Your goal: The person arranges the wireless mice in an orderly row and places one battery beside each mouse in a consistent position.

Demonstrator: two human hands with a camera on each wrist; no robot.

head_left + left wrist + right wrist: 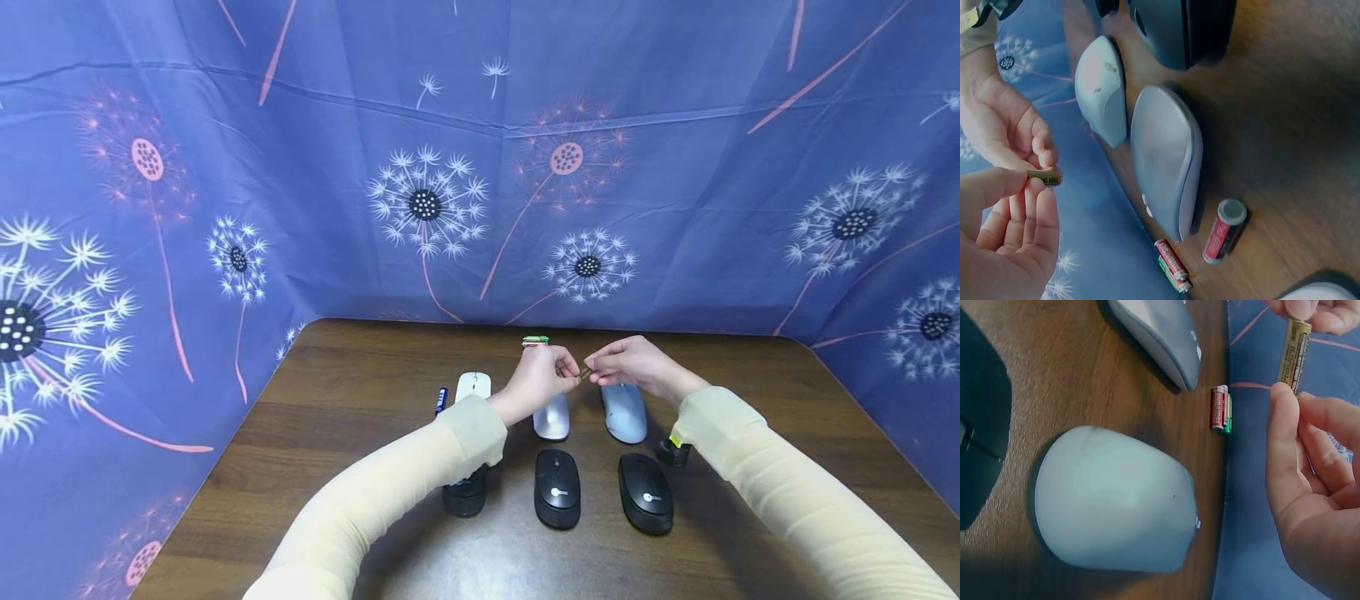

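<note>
Left hand (546, 377), right hand (636, 365) both nearly closed, pinching opposite ends of gold cylindrical battery (1295, 355) (dark lettering) near far edge of brown wooden table (352, 367).

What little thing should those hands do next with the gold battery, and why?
Probably let the left hand ease off, leaving the gold battery to the right hand. Both hands hold that one slim battery, one at each end, so a single grip would likely do and free the other hand.
</note>
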